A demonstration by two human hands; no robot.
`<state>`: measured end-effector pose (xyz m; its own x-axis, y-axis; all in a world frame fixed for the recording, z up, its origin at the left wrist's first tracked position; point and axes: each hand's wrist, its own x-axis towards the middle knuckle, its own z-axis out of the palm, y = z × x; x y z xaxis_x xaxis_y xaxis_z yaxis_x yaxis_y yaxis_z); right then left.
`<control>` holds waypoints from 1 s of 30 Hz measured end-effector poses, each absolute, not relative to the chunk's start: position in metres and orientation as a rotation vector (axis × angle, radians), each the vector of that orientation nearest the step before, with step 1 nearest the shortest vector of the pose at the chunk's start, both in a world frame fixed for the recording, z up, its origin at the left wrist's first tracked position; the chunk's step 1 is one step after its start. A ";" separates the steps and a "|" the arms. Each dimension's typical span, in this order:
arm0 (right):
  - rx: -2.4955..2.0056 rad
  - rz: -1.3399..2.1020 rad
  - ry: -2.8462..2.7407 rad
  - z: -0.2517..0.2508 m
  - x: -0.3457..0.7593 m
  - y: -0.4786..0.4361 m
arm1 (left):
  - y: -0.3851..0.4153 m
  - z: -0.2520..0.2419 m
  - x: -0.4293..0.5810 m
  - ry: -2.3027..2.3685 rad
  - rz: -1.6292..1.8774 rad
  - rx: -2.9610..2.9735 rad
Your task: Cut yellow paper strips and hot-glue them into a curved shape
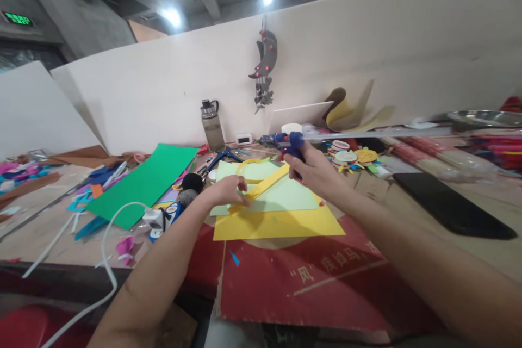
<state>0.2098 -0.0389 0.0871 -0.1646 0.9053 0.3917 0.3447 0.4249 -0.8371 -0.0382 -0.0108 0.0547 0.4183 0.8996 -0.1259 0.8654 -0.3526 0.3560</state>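
Observation:
My right hand [308,166] is wrapped round a blue glue gun [291,142], with a long clear glue stick running out of its back to the right. The fingers of my left hand [234,190] pinch the near end of a yellow strip [267,182], which slants up towards the glue gun. Under the strip lie a pale green sheet [296,198] and, nearer me, a yellow sheet [281,224]. A curved yellow piece [248,163] rests on the pale green sheet behind my left hand.
A green sheet [144,185], a power strip [153,218] with a white cable, and dark pom-poms [192,182] are on the left. A bottle [212,126] stands behind. Round badges [346,157] and a black tablet-like slab [452,204] lie right. Red cardboard [293,283] is nearest.

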 end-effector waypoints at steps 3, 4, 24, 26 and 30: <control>-1.200 0.742 -1.757 0.059 0.205 -0.032 | -0.020 0.045 -0.036 1.547 0.144 2.353; -1.215 0.754 -1.767 0.051 0.206 -0.031 | -0.021 0.043 -0.034 1.556 0.179 2.346; -1.326 0.424 -2.432 0.054 0.228 -0.047 | -0.025 0.028 -0.019 1.690 0.426 2.277; -1.321 0.371 -2.464 0.050 0.228 -0.049 | -0.026 0.029 -0.017 1.716 0.419 2.255; -1.312 0.274 -2.481 0.040 0.225 -0.050 | -0.029 0.030 -0.013 1.716 0.417 2.237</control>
